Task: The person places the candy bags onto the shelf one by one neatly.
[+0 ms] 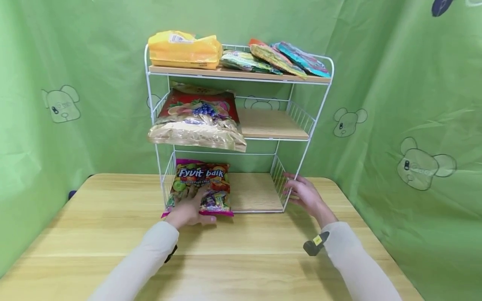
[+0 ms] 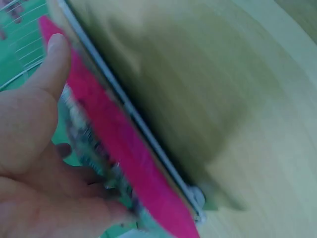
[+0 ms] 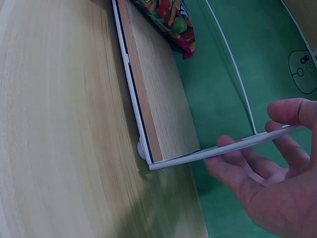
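A glossy bag of fruit chews (image 1: 203, 175) with pink edges leans back on the bottom shelf, at its left end. My left hand (image 1: 188, 207) lies against its front with fingers spread. In the left wrist view the thumb (image 2: 58, 54) reaches the bag's pink edge (image 2: 116, 139). On the right, my right hand (image 1: 305, 194) holds the front post of the white wire rack (image 1: 297, 169) low down. Its thumb and fingers lie around the post (image 3: 233, 146) in the right wrist view.
A large red and gold bag (image 1: 199, 117) juts over the middle shelf's front edge. On the top shelf lie a yellow pack (image 1: 184, 50) and several flat colourful packets (image 1: 276, 58). The rack stands on a wooden table (image 1: 241, 251), with green cloth (image 1: 113, 125) around it.
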A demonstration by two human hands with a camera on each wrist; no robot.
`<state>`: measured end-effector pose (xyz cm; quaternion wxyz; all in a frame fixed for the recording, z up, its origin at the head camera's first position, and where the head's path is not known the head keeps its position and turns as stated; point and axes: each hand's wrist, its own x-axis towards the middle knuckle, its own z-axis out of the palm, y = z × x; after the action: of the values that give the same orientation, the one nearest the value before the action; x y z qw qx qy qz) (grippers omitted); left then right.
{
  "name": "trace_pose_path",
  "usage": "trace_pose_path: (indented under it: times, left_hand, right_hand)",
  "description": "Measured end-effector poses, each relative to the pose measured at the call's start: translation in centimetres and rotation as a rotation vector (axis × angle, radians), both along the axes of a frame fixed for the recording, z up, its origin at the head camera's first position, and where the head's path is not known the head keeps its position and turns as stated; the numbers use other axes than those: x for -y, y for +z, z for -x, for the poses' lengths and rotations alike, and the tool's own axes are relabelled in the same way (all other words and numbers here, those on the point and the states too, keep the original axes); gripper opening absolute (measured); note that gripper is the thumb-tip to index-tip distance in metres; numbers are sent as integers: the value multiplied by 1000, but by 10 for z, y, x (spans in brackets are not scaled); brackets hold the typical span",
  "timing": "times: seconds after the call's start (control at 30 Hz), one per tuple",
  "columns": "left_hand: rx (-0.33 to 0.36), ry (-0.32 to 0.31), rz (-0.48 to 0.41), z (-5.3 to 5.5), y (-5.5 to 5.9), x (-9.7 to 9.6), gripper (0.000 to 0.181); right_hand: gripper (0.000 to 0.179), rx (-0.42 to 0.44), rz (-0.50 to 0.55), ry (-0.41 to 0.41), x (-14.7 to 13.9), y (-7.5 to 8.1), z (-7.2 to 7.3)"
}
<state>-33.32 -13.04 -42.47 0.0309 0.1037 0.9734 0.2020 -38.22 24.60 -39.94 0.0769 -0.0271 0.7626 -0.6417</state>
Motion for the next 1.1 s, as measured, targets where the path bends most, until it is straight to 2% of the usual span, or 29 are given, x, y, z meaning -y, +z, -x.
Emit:
trace_pose_path:
  times: [0.13,0.23,0.33,0.43,0.53,0.6,0.63,0.77,0.83,0.93,1.1]
  left_hand:
    - [67,0,-126,-7,18,17,110]
    - [81,-34,-155,-12,36,34,93]
    - [75,-74,-140,-15,52,54,75]
    - [84,-88,-156,-18,63,74,60]
    - [133,-59,-236,-20,70,89,49]
    - [135,-24,-289,-22,72,97,45]
    - [110,-4,-300,-22,73,100,44]
    - [-75,116,-289,-19,69,103,45]
    - [-157,152,-295,-16,64,102,47]
    - [-202,147,-331,-12,56,98,52]
    - [-221,143,-366,-6,48,92,46]
  right_hand:
    - [62,-12,-6,-6,0,1,-1]
    - [62,-21,-3,-11,0,3,-2]
    - [63,-19,2,-13,0,4,-2]
    - [62,-17,1,-11,1,4,-2]
    - [62,-14,-6,-9,1,3,-3]
    - [62,-11,-6,-10,2,3,-3]
    - [62,-10,-6,-11,1,3,-4]
    - [63,-12,0,-12,0,2,-4]
    - [63,-17,-2,-10,0,2,-4]
    - [64,-22,-9,-8,0,1,-3]
    - [63,-20,6,-11,1,0,-2]
